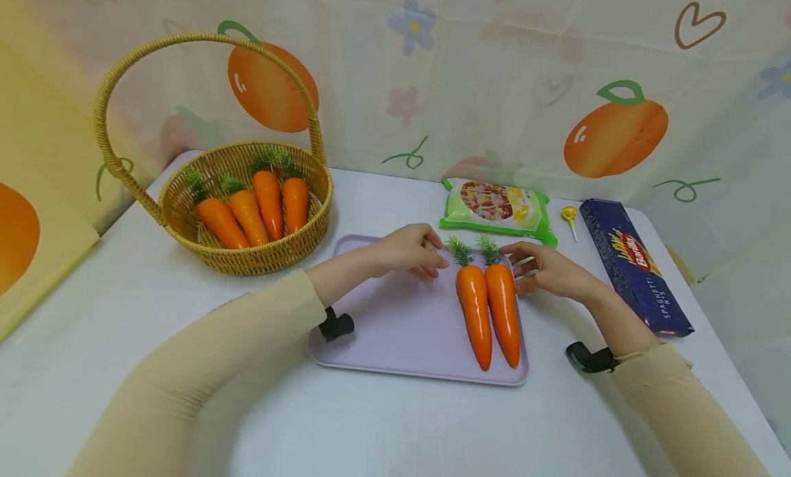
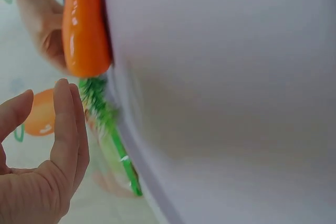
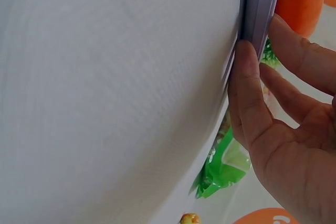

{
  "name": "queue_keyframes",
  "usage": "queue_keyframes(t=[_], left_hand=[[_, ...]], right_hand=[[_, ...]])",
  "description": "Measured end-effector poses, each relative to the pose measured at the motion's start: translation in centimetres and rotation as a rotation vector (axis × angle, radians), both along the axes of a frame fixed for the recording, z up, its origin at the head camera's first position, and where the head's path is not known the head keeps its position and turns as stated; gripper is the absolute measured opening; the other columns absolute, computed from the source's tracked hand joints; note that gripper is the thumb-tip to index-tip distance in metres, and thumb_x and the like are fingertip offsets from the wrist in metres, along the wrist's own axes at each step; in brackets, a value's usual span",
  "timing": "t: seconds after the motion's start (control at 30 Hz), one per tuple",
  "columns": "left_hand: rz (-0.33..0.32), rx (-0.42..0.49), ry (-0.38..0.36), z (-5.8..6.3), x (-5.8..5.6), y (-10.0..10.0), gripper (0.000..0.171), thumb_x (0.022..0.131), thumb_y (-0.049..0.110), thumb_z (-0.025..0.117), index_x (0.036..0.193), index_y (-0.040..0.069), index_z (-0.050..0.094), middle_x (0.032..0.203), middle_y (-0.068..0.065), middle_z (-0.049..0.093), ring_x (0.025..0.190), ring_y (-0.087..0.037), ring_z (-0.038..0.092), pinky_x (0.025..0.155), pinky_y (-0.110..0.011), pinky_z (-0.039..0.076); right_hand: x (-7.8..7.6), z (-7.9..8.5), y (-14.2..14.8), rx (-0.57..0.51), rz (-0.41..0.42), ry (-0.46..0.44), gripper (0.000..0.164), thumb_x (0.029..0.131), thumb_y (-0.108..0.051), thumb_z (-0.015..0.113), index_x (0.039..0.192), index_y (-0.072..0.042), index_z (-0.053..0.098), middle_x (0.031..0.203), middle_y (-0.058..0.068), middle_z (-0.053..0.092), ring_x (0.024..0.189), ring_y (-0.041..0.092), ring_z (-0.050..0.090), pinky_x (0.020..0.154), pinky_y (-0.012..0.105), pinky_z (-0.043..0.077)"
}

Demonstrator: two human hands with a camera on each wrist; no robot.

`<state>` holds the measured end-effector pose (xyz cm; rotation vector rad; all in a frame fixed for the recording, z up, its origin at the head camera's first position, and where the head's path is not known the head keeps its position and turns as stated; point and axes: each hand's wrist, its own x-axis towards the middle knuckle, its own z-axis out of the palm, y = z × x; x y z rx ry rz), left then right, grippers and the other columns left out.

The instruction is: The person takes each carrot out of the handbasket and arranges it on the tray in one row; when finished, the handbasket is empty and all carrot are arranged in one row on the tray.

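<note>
Two shiny orange carrots [image 1: 474, 316] with green frilly tops lie side by side on the right part of a lilac tray [image 1: 383, 333]. To their left, my left hand [image 1: 410, 250] hovers over the tray, holding nothing; its fingers look fairly straight in the left wrist view, with the thumb apart. My right hand [image 1: 546, 268] is at the tray's right rim, beside the right-hand carrot [image 1: 503, 312]. In the right wrist view its fingertips [image 3: 247, 53] seem to touch the tray's edge [image 3: 260, 9], the thumb close to the carrot.
A wicker basket [image 1: 247, 261] with a tall handle stands at the back left, with several carrots [image 1: 268, 202] inside. Behind the tray lies a green food packet [image 1: 497, 206]. A yellow lollipop [image 1: 569, 214] and a blue spaghetti box [image 1: 636, 268] are at the right.
</note>
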<state>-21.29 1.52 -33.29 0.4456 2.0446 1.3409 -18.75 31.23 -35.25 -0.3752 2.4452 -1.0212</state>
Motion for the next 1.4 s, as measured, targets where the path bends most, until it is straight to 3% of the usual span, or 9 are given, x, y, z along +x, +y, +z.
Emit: queue_keyframes(t=[0.13,0.23,0.63,0.83,1.07,1.23,1.4], left_hand=[[0.018,0.038,0.002,0.9,-0.3,-0.9,0.049,0.093,0.009,0.066,0.133,-0.007,0.044,0.101,-0.011,0.061,0.101,-0.034,0.07,0.08,-0.031,0.062],[0.035,0.055,0.02,2.1,-0.5,-1.7,0.046,0.093,0.008,0.063,0.133,-0.006,0.044,0.102,-0.011,0.059,0.105,-0.035,0.068,0.084,-0.034,0.062],[0.166,0.127,0.065,5.7,-1.8,-5.3,0.04,0.095,0.009,0.062,0.13,-0.002,0.046,0.106,-0.012,0.059,0.094,-0.025,0.068,0.09,-0.039,0.06],[0.189,0.156,0.087,7.5,-2.1,-7.0,0.038,0.097,0.008,0.058,0.13,-0.001,0.043,0.104,-0.009,0.057,0.095,-0.022,0.067,0.091,-0.037,0.06],[0.214,0.132,0.12,9.0,-2.9,-9.3,0.044,0.099,0.016,0.057,0.137,0.003,0.04,0.113,-0.009,0.056,0.105,-0.022,0.065,0.096,-0.033,0.058],[0.271,0.122,0.105,9.9,-3.5,-11.0,0.046,0.1,0.019,0.056,0.139,0.004,0.038,0.121,-0.006,0.053,0.107,-0.018,0.065,0.097,-0.028,0.057],[0.339,0.128,0.088,10.5,-4.2,-12.6,0.049,0.099,0.021,0.057,0.141,0.003,0.037,0.123,-0.004,0.052,0.103,-0.013,0.066,0.09,-0.022,0.058]], right_hand=[[-0.1,0.0,0.0,0.001,0.001,0.001,0.067,0.083,0.001,0.066,0.145,0.002,0.041,0.139,0.028,0.046,0.113,0.033,0.056,0.087,0.027,0.057],[-0.1,0.0,0.0,0.003,0.002,0.002,0.067,0.083,0.001,0.067,0.145,0.002,0.041,0.139,0.028,0.047,0.112,0.033,0.056,0.086,0.025,0.057],[-0.1,0.0,0.0,0.009,0.004,0.01,0.066,0.082,0.001,0.066,0.144,0.002,0.041,0.138,0.028,0.047,0.112,0.033,0.056,0.087,0.026,0.057],[-0.1,0.1,-0.1,0.013,0.004,0.009,0.066,0.083,0.002,0.066,0.144,0.002,0.041,0.138,0.028,0.047,0.112,0.033,0.056,0.087,0.025,0.057],[-0.1,0.1,-0.1,0.011,0.0,0.005,0.066,0.083,0.002,0.066,0.145,0.002,0.041,0.138,0.028,0.047,0.112,0.033,0.056,0.086,0.024,0.057],[0.0,0.0,0.0,0.0,-0.002,-0.001,0.066,0.083,0.002,0.065,0.145,0.002,0.041,0.137,0.028,0.047,0.112,0.032,0.056,0.085,0.022,0.056],[0.0,0.0,0.0,-0.002,-0.004,-0.003,0.066,0.083,0.001,0.066,0.145,0.002,0.041,0.137,0.028,0.047,0.112,0.032,0.056,0.086,0.024,0.057]])
